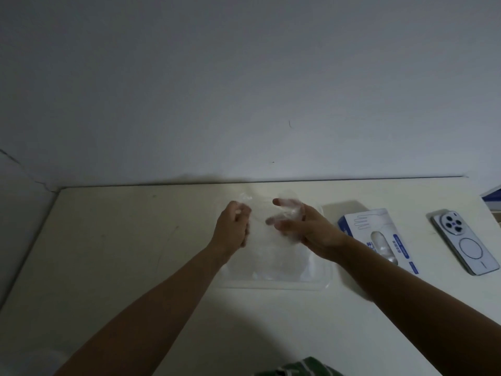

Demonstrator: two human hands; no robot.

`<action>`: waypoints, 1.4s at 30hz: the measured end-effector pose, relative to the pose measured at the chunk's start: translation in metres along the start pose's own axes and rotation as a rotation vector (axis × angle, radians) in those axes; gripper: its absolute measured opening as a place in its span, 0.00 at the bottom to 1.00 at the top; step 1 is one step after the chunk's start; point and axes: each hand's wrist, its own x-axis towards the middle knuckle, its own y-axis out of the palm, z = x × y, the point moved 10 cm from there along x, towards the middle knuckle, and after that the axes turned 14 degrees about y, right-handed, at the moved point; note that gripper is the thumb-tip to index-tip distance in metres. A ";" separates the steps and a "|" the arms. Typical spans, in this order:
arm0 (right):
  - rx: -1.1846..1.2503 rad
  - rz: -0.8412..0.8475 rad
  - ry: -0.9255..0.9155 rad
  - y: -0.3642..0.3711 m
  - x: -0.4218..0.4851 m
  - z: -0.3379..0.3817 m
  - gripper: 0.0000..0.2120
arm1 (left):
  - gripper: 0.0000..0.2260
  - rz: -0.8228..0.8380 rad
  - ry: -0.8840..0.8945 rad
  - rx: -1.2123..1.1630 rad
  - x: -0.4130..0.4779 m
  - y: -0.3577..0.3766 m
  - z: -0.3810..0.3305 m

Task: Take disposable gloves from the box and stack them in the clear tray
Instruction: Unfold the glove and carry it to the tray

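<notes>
The pale cream table [122,253] fills the lower half of your view, pushed up against a bare wall. In the middle of it sits the clear tray [271,287] — a shallow rectangle with rounded corners, so transparent that only its rim and a few glints mark it out. Inside lies a stack of gloves [282,264], a cloudy, whitish layer of thin film.

To the right of the tray, close by, the glove box [379,234] lies flat, white and blue with a hand outline printed on top and a glove poking from its slot. Further right, a phone [465,242] rests face down.

Above the far end of the tray you hold 1 glove [261,213] between your 2 hands — nearly see-through, wrinkled, hard to trace. Your left hand [231,229] is curled, pinching a crumpled edge of it at the fingertips. Your right hand [301,229] is spread, fingers almost straight and thumb apart, with film bunched over the fingers.
</notes>
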 end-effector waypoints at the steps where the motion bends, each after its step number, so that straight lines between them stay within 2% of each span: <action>1: -0.002 -0.037 -0.004 -0.006 0.000 0.001 0.27 | 0.06 -0.001 0.027 0.088 0.000 -0.002 0.000; 5: -0.090 -0.281 -0.050 -0.034 -0.005 0.009 0.13 | 0.08 0.007 0.091 0.428 -0.002 -0.003 -0.002; 8: -0.135 -0.447 -0.096 -0.050 -0.012 0.021 0.08 | 0.06 -0.035 0.090 0.523 -0.005 -0.007 -0.002; 9: -0.145 -0.398 -0.080 -0.046 -0.013 0.022 0.08 | 0.06 -0.043 0.071 0.543 -0.006 -0.008 0.000; 11: -0.261 -0.160 0.006 -0.020 -0.010 0.017 0.14 | 0.06 -0.049 0.048 0.537 -0.009 -0.008 0.002; 13: -0.328 0.016 0.029 0.003 -0.013 0.007 0.11 | 0.06 -0.077 0.070 0.451 -0.012 -0.005 -0.003; 14: -0.291 0.031 -0.014 0.005 -0.013 0.008 0.07 | 0.06 -0.107 0.091 0.407 -0.013 -0.005 -0.007; 16: -0.119 -0.017 -0.134 -0.002 -0.013 0.017 0.08 | 0.07 -0.172 0.134 0.351 -0.015 -0.007 -0.018; 18: 0.198 -0.001 -0.179 -0.013 -0.013 0.017 0.06 | 0.09 -0.216 0.150 0.316 -0.016 -0.009 -0.024; 19: 0.331 0.061 -0.154 -0.013 -0.011 0.013 0.06 | 0.10 -0.231 0.142 0.304 -0.016 -0.011 -0.025; 20: 0.378 0.120 -0.114 -0.009 -0.010 0.008 0.12 | 0.11 -0.239 0.125 0.285 -0.017 -0.012 -0.024; 21: 0.325 0.169 -0.061 -0.003 -0.010 0.002 0.19 | 0.12 -0.241 0.095 0.261 -0.018 -0.012 -0.022; 23: 0.171 0.183 -0.001 0.007 -0.012 -0.003 0.24 | 0.13 -0.236 0.030 0.235 -0.020 -0.012 -0.017; 25: 0.084 0.065 0.003 0.000 -0.013 -0.001 0.22 | 0.12 -0.237 0.010 0.227 -0.022 -0.013 -0.013; 28: 0.050 -0.248 -0.011 -0.032 -0.017 0.003 0.16 | 0.09 -0.235 0.029 0.249 -0.024 -0.017 -0.008; 32: -0.017 -0.476 -0.102 -0.056 -0.037 0.021 0.12 | 0.07 -0.212 0.069 0.393 -0.026 -0.020 -0.010; 33: -0.101 -0.581 -0.145 -0.061 -0.045 0.030 0.13 | 0.06 -0.210 0.074 0.437 -0.027 -0.020 -0.010; 35: -0.336 -0.858 -0.273 -0.067 -0.070 0.052 0.24 | 0.04 -0.198 0.080 0.518 -0.029 -0.019 -0.011; 36: -0.480 -0.962 -0.392 -0.060 -0.084 0.066 0.28 | 0.04 -0.185 0.088 0.557 -0.029 -0.017 -0.012; 37: -0.604 -1.012 -0.539 -0.045 -0.096 0.080 0.27 | 0.04 -0.171 0.095 0.596 -0.030 -0.016 -0.015; 38: -0.695 -0.999 -0.671 -0.026 -0.101 0.089 0.24 | 0.05 -0.158 0.100 0.638 -0.031 -0.015 -0.017; 39: -0.756 -0.912 -0.746 -0.009 -0.097 0.091 0.19 | 0.06 -0.145 0.102 0.677 -0.030 -0.015 -0.019; 40: -0.809 -0.763 -0.739 0.008 -0.084 0.086 0.15 | 0.06 -0.133 0.098 0.709 -0.030 -0.014 -0.021; 42: -0.992 -0.471 -0.497 0.034 -0.040 0.054 0.11 | 0.06 -0.100 0.083 0.762 -0.029 -0.013 -0.021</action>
